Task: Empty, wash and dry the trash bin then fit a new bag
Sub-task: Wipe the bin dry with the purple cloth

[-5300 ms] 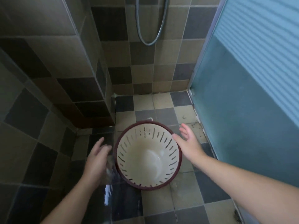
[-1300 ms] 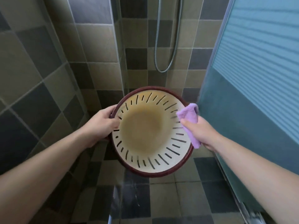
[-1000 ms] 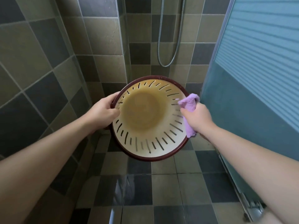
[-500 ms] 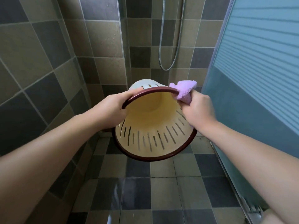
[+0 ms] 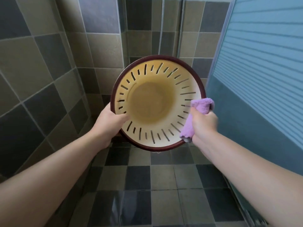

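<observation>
Nearest to me, my two bare forearms reach in from the bottom corners, over a wet floor [image 5: 164, 181] of dark and tan tiles that shows a glossy reflection near the lower edge.

My left hand [image 5: 109, 122] grips the bin [image 5: 147, 104] at its lower left rim: the thumb lies curled over the dark red rim onto the cream inside wall, and the other fingers are hidden behind the bin. My right hand [image 5: 204, 124] is closed in a fist around a purple cloth [image 5: 195, 117]. The cloth bunches out above the knuckles and hangs down below the hand, pressed against the inner wall at the bin's right rim.

The bin is held up off the floor between my hands, in the middle of the view, tipped so its mouth faces me. I look straight into it: a round tan bottom, cream sides cut with dark slots running outward like spokes, and a dark red band around the rim. It looks empty inside.

Beyond the bin, tiled walls [image 5: 54, 59] meet in a corner, and a thin shower hose [image 5: 161, 35] hangs down the far wall. To my right stands a blue frosted door [image 5: 262, 63] with horizontal ribbing on its upper part.
</observation>
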